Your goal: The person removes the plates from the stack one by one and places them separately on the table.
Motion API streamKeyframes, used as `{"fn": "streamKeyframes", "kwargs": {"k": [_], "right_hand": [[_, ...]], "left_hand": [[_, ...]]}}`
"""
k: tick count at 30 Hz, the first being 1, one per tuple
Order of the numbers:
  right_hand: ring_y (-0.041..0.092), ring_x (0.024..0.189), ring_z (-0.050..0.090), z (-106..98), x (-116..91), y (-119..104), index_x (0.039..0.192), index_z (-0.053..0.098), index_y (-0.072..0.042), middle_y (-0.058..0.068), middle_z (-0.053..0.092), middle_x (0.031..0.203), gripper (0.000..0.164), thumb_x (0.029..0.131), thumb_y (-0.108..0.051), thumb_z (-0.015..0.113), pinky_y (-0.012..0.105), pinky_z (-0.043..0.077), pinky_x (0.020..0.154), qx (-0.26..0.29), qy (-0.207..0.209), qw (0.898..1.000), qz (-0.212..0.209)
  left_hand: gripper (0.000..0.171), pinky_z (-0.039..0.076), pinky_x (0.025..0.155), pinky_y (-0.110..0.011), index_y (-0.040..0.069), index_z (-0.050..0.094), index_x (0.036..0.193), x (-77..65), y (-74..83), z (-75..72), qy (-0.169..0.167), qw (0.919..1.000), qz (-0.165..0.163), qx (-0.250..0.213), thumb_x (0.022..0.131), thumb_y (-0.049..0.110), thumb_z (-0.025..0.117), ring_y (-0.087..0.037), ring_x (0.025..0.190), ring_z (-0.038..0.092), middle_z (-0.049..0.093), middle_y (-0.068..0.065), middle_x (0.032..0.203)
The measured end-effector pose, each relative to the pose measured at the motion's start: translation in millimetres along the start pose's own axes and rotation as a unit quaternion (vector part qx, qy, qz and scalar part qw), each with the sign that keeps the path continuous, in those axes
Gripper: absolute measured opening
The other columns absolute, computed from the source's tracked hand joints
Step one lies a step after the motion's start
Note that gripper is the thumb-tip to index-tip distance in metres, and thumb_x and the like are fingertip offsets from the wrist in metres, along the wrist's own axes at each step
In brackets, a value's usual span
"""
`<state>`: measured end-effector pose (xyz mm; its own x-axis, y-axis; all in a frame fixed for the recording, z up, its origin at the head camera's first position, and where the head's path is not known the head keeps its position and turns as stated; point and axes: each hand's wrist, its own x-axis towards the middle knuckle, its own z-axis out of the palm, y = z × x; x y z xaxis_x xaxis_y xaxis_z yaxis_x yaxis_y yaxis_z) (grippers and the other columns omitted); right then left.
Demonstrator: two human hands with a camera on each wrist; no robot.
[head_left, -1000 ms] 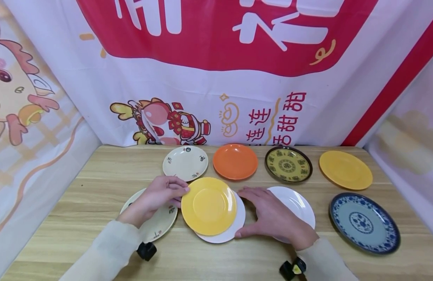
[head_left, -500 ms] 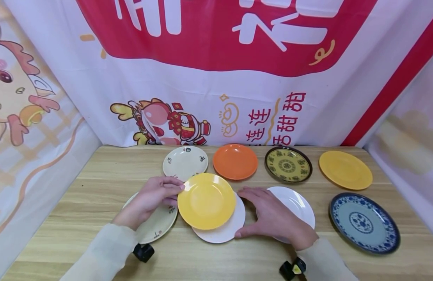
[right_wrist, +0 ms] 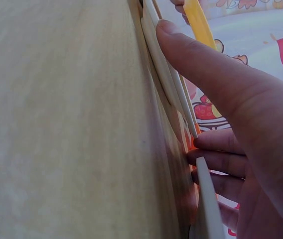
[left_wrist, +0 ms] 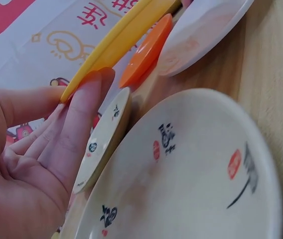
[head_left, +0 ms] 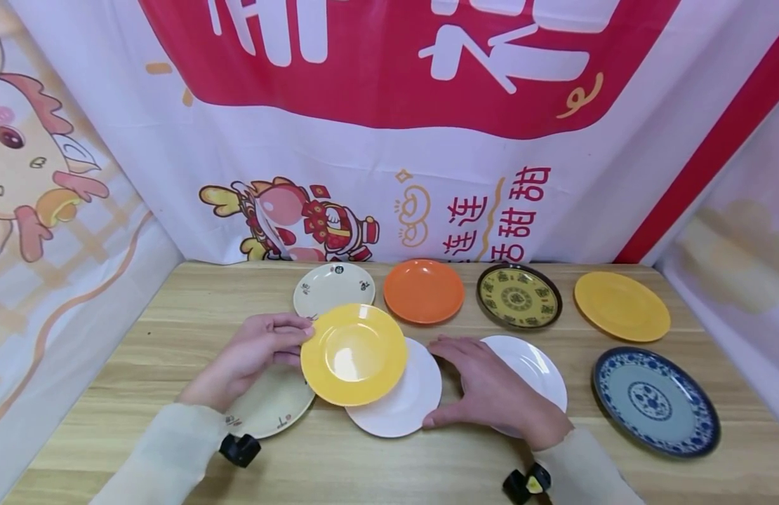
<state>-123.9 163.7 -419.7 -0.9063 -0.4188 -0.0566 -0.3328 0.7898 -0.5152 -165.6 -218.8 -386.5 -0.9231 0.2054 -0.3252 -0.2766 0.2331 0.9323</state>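
Note:
My left hand pinches the left rim of a yellow plate between thumb and fingers. The plate is raised and tilted, partly overlapping a white plate in the head view. At that white plate's right edge, my right hand holds the rim with thumb in front and fingers behind. A cream plate with dark and red marks lies below my left hand. Under my right hand and forearm, a second white plate is partly hidden; its rim shows close to the fingers in the right wrist view.
Along the back of the wooden table lie another cream plate, an orange plate, a dark-rimmed patterned plate and a second yellow plate. A blue floral plate lies at right. Printed cloth hangs behind.
My left hand has moved left and slightly up with the yellow plate, uncovering more of the white plate beneath it. My right hand has stayed in place.

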Motion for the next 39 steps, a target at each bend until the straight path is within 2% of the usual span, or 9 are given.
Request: {"fn": "streamKeyframes", "kwargs": {"k": [7,15,19,25,39], "right_hand": [[0.028,0.153,0.046,-0.2,-0.6,-0.3,0.152,0.061,-0.027,-0.001,0.055,0.162,0.114,0.058,-0.087,0.087,0.058,0.038,0.130,0.000,0.002,1.000,-0.001],[0.028,0.154,0.046,-0.2,-0.5,-0.4,0.152,0.061,-0.026,-0.001,0.055,0.163,0.115,0.058,-0.087,0.087,0.057,0.038,0.130,-0.002,0.000,1.000,0.001],[0.028,0.154,0.046,0.4,-0.2,-0.4,0.151,0.061,-0.027,-0.002,0.054,0.163,0.115,0.058,-0.087,0.086,0.058,0.039,0.129,0.001,-0.001,1.000,0.005],[0.028,0.154,0.045,0.7,-0.3,-0.3,0.152,0.061,-0.027,-0.001,0.053,0.163,0.114,0.058,-0.087,0.086,0.060,0.039,0.129,0.004,-0.003,1.000,0.008],[0.028,0.154,0.045,0.3,-0.7,-0.9,0.151,0.061,-0.027,-0.001,0.054,0.163,0.114,0.058,-0.087,0.087,0.059,0.039,0.129,0.004,-0.002,1.000,0.005]], "left_hand": [[0.051,0.069,0.086,-0.030,-0.010,0.060,0.139,-6.8,-1.9,-18.9,-0.016,0.9998,0.008,-0.001,0.103,0.024,0.074,-0.014,0.091,0.079,0.080,-0.001,0.109],[0.057,0.069,0.087,-0.030,-0.010,0.054,0.145,-11.4,-6.3,-38.4,-0.009,0.9999,0.007,-0.005,0.105,0.025,0.072,-0.013,0.094,0.080,0.080,0.003,0.110],[0.049,0.069,0.085,-0.030,-0.011,0.056,0.141,-12.1,-11.9,-48.4,-0.007,0.9997,0.019,-0.015,0.106,0.020,0.070,-0.012,0.092,0.080,0.079,0.004,0.107],[0.033,0.069,0.084,-0.030,-0.003,0.061,0.131,-14.7,-17.6,-62.6,0.006,0.9988,0.017,-0.045,0.106,0.017,0.069,-0.013,0.090,0.080,0.080,0.003,0.104],[0.032,0.069,0.086,-0.029,-0.002,0.059,0.131,-15.0,-27.8,-85.4,0.031,0.9981,0.013,-0.051,0.108,0.019,0.067,-0.012,0.093,0.081,0.081,0.005,0.102]]}}
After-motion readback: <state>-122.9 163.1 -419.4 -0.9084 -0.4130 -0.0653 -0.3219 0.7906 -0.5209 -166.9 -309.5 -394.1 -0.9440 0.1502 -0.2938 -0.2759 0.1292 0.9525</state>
